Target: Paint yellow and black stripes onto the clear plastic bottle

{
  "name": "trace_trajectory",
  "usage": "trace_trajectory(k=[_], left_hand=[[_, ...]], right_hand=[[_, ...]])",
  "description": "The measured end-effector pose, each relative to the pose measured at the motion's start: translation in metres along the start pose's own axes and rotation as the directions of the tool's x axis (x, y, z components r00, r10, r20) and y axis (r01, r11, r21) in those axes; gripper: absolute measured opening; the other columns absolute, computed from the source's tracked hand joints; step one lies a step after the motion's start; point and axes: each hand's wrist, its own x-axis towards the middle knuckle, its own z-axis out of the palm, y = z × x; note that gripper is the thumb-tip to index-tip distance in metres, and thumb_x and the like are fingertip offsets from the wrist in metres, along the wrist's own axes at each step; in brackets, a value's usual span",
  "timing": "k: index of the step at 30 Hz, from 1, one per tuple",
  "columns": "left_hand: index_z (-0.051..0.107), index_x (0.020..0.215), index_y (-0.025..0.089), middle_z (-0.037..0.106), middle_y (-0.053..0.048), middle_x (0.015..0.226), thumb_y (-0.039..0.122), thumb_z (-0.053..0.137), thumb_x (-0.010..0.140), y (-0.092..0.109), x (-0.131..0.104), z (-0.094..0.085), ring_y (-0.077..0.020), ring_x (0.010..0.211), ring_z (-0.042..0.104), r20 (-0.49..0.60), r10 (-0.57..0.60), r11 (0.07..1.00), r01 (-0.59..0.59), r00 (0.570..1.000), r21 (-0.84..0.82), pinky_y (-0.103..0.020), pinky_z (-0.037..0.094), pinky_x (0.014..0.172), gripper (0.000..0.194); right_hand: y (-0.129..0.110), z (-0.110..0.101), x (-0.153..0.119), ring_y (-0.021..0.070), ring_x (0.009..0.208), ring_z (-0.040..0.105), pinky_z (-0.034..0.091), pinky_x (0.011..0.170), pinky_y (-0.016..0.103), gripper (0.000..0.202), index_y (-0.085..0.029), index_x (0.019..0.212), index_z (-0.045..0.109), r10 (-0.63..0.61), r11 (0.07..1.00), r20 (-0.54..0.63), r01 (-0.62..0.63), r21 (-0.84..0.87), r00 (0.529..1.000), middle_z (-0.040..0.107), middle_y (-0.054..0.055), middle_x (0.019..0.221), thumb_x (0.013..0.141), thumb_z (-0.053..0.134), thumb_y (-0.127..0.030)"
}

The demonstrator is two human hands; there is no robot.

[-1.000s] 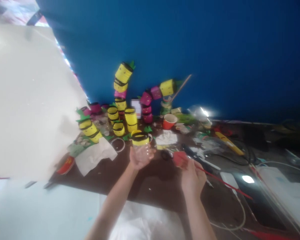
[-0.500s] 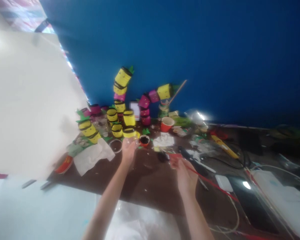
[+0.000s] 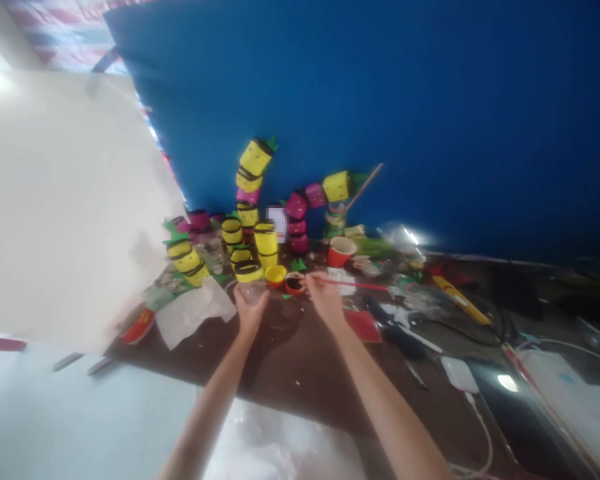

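My left hand point(image 3: 251, 308) is closed around the lower part of a clear plastic cup point(image 3: 250, 272) with a yellow painted band and a black rim. My right hand point(image 3: 323, 295) pinches a thin red paintbrush point(image 3: 363, 285), its handle pointing right. The brush's tip end is at a small cup of black paint point(image 3: 295, 285); whether it touches the paint I cannot tell. Just left of that stands a small cup of yellow paint point(image 3: 275, 275). Behind my left hand is a tall yellow painted piece point(image 3: 267, 245) with black bands.
Stacked yellow and magenta pieces point(image 3: 247, 213) lean against the blue wall point(image 3: 380, 100). A red paper cup point(image 3: 341, 251), white tissue point(image 3: 195, 312) and a red card point(image 3: 364, 326) are on the brown table point(image 3: 280, 360). A phone-like dark slab point(image 3: 510, 413) and cables lie at right.
My right hand has moved left and away from me with the paintbrush, from above the red card to the black paint cup. My left hand has the clear cup slightly lower and nearer.
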Motion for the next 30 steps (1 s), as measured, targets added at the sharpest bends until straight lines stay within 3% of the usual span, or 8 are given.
trace_trajectory(k=[6, 15, 22, 26, 30], left_hand=[[0.043, 0.104, 0.02, 0.063, -0.007, 0.098, 0.037, 0.079, 0.058, 0.002, -0.002, 0.004, -0.0195, 0.091, 0.065, 0.083, -0.054, 0.996, 0.06, 0.995, -0.069, -0.035, 0.051, 0.084, 0.061], [0.043, 0.099, 0.02, 0.065, -0.005, 0.091, 0.035, 0.08, 0.057, -0.002, -0.004, 0.001, -0.0179, 0.082, 0.067, 0.147, -0.14, 0.986, 0.152, 0.979, -0.072, -0.036, 0.053, 0.079, 0.058], [0.044, 0.096, 0.019, 0.067, -0.008, 0.099, 0.034, 0.083, 0.053, -0.001, -0.006, 0.006, -0.0226, 0.089, 0.067, 0.297, -0.216, 0.922, 0.294, 0.93, -0.251, -0.041, 0.056, 0.078, 0.06], [0.044, 0.097, 0.02, 0.066, -0.006, 0.1, 0.034, 0.082, 0.055, 0.001, -0.004, 0.006, -0.0223, 0.091, 0.067, 0.301, -0.203, 0.896, 0.301, 0.932, -0.326, -0.042, 0.057, 0.077, 0.059], [0.045, 0.099, 0.02, 0.066, -0.007, 0.103, 0.032, 0.083, 0.055, 0.001, -0.003, 0.005, -0.0234, 0.095, 0.066, 0.319, -0.181, 0.907, 0.283, 0.93, -0.311, -0.042, 0.057, 0.079, 0.059]], right_hand=[[0.004, 0.016, 0.028, 0.0195, 0.061, 0.069, 0.055, 0.062, 0.031, 0.016, -0.021, 0.075, 0.06, -0.051, 0.977, 0.13, 0.076, -0.201, 0.99, 0.071, 0.003, 0.066, 0.082, 0.055, -0.035], [0.006, 0.029, 0.037, 0.0188, 0.071, 0.069, 0.05, 0.073, 0.029, 0.018, -0.02, 0.077, 0.06, -0.087, 0.874, 0.271, 0.204, -0.442, 0.959, 0.07, 0.004, 0.066, 0.088, 0.048, -0.027], [-0.007, 0.035, 0.047, 0.018, 0.082, 0.066, 0.045, 0.08, 0.028, 0.02, -0.017, 0.081, 0.061, -0.077, 0.774, 0.384, 0.298, -0.559, 0.92, 0.07, 0.007, 0.082, 0.09, 0.045, -0.024], [-0.015, 0.039, 0.054, 0.0185, 0.085, 0.065, 0.043, 0.083, 0.027, 0.022, -0.016, 0.078, 0.062, -0.055, 0.73, 0.443, 0.339, -0.594, 0.895, 0.07, 0.009, 0.088, 0.09, 0.045, -0.023], [-0.02, 0.041, 0.057, 0.0192, 0.086, 0.065, 0.043, 0.083, 0.027, 0.023, -0.016, 0.08, 0.062, -0.058, 0.724, 0.433, 0.336, -0.602, 0.899, 0.07, 0.01, 0.088, 0.09, 0.043, -0.023]])
